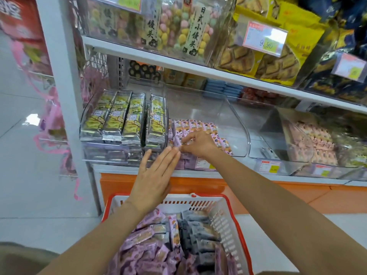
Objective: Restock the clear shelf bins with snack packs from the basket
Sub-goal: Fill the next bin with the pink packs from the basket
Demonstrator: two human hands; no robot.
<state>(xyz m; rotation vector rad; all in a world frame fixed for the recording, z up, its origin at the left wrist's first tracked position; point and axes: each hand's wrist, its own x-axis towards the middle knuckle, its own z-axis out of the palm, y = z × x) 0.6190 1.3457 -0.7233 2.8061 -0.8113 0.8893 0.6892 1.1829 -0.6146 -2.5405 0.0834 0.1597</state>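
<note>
A red and white basket (pixel 228 221) sits below me, full of purple snack packs (pixel 147 245) and several grey ones (pixel 200 235). On the shelf stands a clear bin (pixel 236 124) holding a row of small purple and pink snack packs (pixel 200 126) at its front left. My right hand (pixel 198 143) reaches into that bin, fingers curled and pinching a purple pack at the front of the row. My left hand (pixel 156 175) is held flat with straight fingers, its tips against the bin's front edge just left of the right hand.
A bin of silver and yellow biscuit packs (pixel 123 118) stands to the left. Another clear bin with pink packs (pixel 309 143) sits at the right. Price tags (pixel 268 165) line the shelf edge. A white upright post (pixel 63 76) bounds the shelf's left side. Upper shelf bins overhang.
</note>
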